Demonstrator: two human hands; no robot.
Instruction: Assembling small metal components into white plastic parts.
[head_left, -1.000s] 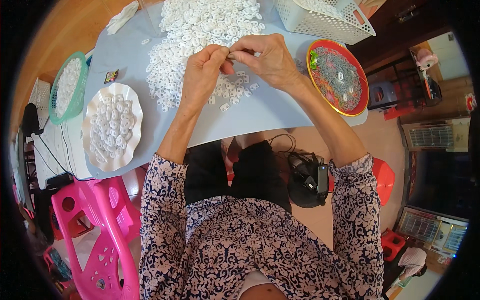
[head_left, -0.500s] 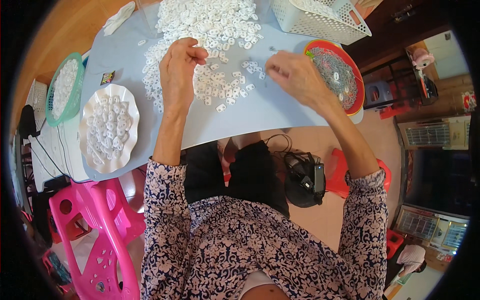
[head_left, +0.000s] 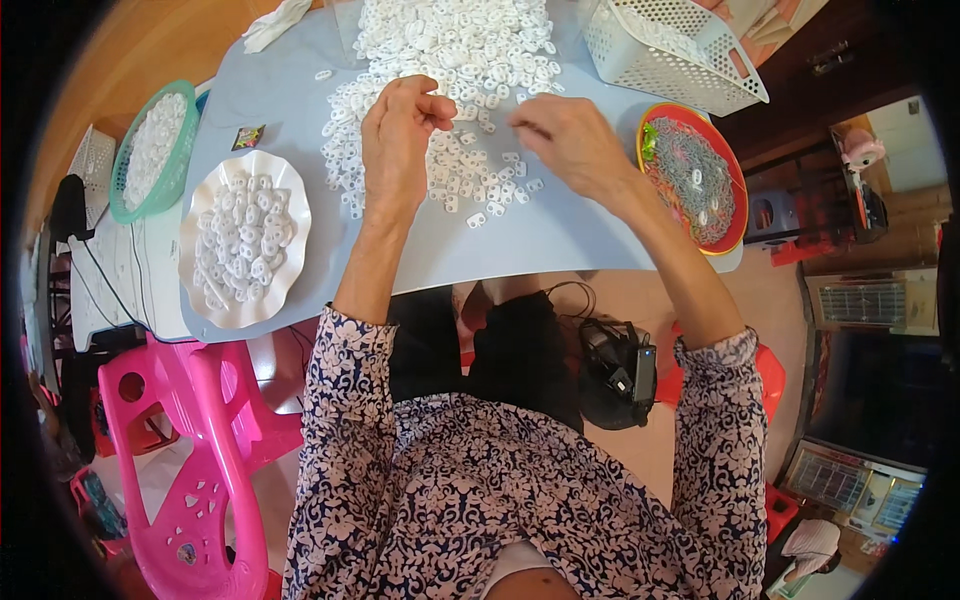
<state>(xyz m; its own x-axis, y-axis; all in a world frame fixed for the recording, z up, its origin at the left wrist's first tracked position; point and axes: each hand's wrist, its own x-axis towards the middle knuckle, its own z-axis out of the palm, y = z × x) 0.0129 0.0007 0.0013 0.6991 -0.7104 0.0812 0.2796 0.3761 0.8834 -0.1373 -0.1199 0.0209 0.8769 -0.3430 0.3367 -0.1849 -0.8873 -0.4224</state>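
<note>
Over the heap of small white plastic pieces (head_left: pixel 450 50), each oval with holes, both my hands hover above the grey-blue table. My left hand (head_left: pixel 400 135) has its thumb and fingers curled into a pinch; whatever sits between them is too small to make out. Facing it, my right hand (head_left: pixel 580 150) is bent downward with its fingertips pressed together, just right of the scattered pieces, and its grip is hidden from sight. Beyond my right wrist stands a red bowl with a yellow rim (head_left: pixel 740 200), holding grey stringy bits and several white pieces.
A scalloped white dish (head_left: pixel 190 250) full of white pieces is at the table's left. Past it stands a green basket (head_left: pixel 185 160). A white perforated basket (head_left: pixel 680 75) is at the back right, a small wrapper (head_left: pixel 248 137) at the left. A pink chair (head_left: pixel 225 450) stands below.
My right hand has come left, nearer to my left hand, which keeps its pinched shape. The whole view has shifted, so the table appears further right.
</note>
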